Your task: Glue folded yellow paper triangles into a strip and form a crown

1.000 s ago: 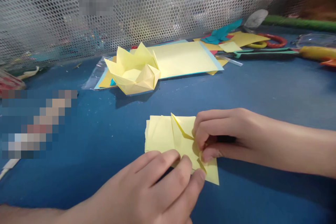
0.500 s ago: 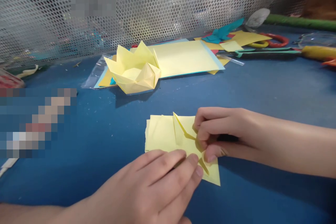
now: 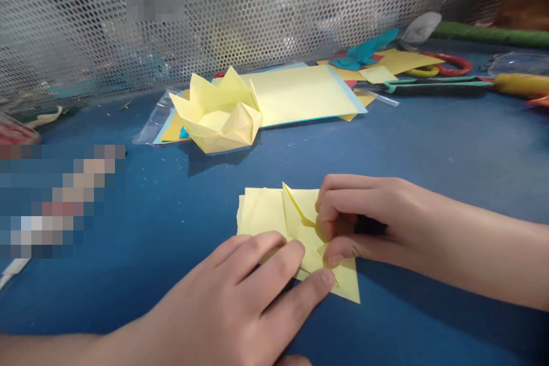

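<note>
Pale yellow folded paper (image 3: 266, 211) lies flat on the blue table, with a raised flap that rises to a point near its upper middle. My left hand (image 3: 253, 291) rests palm down over its lower edge. Its fingers are spread, the index fingertip touching the paper beside a small fold at lower right. From the right, my right hand (image 3: 355, 217) has its fingers curled and its thumb against them, pinching the folded layer of the paper. The fingers cover part of the crease.
Behind the work stands a folded yellow paper bowl with pointed rims (image 3: 218, 120). It sits by stacked coloured sheets (image 3: 300, 94). Scissors (image 3: 437, 86) and a green-edged tool lie at far right. A perforated metal panel (image 3: 257, 11) closes off the back.
My left hand's fingers have spread apart, its middle fingers shifting left while the index stays by the lower fold. My right hand has moved slightly left and its thumb now presses the small fold.
</note>
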### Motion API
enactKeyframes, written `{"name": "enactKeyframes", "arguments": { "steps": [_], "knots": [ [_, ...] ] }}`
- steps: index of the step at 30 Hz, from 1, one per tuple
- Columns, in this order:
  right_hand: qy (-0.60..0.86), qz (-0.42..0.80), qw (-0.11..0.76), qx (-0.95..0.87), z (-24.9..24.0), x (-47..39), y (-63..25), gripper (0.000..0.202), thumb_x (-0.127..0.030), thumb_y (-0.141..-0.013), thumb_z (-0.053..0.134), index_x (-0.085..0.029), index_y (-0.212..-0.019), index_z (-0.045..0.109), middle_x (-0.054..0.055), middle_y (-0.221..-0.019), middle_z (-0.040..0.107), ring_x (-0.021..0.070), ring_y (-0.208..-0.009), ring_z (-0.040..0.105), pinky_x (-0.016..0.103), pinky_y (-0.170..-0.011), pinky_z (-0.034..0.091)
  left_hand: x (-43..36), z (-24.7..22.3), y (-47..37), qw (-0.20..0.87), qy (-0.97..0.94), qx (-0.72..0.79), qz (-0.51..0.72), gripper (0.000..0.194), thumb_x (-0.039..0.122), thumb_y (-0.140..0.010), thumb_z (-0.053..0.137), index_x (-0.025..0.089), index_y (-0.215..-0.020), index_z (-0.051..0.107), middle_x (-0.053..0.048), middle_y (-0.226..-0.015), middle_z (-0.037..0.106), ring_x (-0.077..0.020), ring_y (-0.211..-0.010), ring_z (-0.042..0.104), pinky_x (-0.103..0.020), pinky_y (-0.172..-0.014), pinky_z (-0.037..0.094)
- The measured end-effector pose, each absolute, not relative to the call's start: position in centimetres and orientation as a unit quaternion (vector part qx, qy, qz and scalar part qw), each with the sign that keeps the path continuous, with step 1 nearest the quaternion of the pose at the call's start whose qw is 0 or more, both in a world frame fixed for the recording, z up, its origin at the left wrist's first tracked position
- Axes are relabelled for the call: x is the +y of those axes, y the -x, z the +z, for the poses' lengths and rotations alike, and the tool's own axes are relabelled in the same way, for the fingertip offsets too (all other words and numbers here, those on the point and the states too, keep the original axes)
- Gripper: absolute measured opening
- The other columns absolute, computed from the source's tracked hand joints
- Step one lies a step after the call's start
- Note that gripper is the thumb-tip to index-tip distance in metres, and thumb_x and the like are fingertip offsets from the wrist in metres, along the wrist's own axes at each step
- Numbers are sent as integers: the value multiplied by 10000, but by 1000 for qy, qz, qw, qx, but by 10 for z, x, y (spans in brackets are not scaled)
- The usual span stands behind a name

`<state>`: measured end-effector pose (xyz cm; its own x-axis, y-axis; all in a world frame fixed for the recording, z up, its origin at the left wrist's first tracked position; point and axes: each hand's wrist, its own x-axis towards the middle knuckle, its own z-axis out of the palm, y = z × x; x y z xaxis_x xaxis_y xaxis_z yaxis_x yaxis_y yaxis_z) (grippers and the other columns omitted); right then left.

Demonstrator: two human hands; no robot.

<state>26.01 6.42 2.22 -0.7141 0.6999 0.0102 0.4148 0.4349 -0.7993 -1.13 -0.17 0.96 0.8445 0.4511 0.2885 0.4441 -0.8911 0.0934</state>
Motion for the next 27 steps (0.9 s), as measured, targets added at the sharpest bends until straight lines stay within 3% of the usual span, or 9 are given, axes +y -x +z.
{"name": "enactKeyframes", "arguments": {
  "steps": [6, 10, 13, 18, 21, 27],
  "knots": [
    [352, 404, 174, -826, 24, 63, -259, 314, -467, -990, 719, -222, -798, 685, -14, -809, 641, 89, -604, 523, 215, -531, 428, 2, 13, 13, 38, -950, 220, 220, 378, 299, -1149, 428, 88, -1400, 617, -94, -1298, 781, -246, -1251, 670, -328, -1231, 462],
    [353, 395, 184, -828, 25, 61, -257, 332, -462, -987, 719, -220, -766, 668, -25, -778, 618, 78, -588, 503, 200, -520, 413, 3, 24, 14, 82, -948, 229, 206, 281, 191, -1099, 517, 126, -1361, 595, -37, -1290, 790, -175, -1272, 673, -229, -1287, 365],
    [341, 394, 189, -832, 23, 62, -258, 308, -437, -1004, 709, -218, -790, 682, -23, -817, 635, 74, -616, 533, 194, -555, 437, 5, 31, 13, 131, -936, 268, 185, 280, 199, -1097, 556, 184, -1377, 565, -12, -1309, 775, -149, -1284, 678, -218, -1247, 418],
    [286, 455, 142, -831, 27, 74, -266, 264, -419, -982, 772, -213, -824, 726, -6, -884, 682, 85, -713, 622, 192, -631, 489, 15, 29, 11, 251, -881, 337, 216, 225, 155, -1054, 639, 273, -1246, 628, 60, -1184, 749, -98, -1097, 700, -167, -1039, 527],
    [267, 502, 104, -816, 34, 83, -271, 250, -449, -940, 823, -217, -869, 767, 0, -909, 719, 104, -763, 686, 198, -668, 534, 20, 23, 10, 282, -867, 336, 236, 160, 162, -1051, 661, 271, -1166, 674, 32, -1148, 707, -126, -1075, 667, -214, -1021, 532],
    [270, 454, 123, -840, 33, 87, -271, 224, -437, -951, 804, -238, -851, 783, -4, -864, 709, 109, -723, 649, 215, -631, 511, 22, 25, 8, 284, -872, 328, 228, 146, 126, -1088, 607, 238, -1016, 668, 10, -1065, 670, -151, -993, 628, -265, -959, 522]
  ]
}}
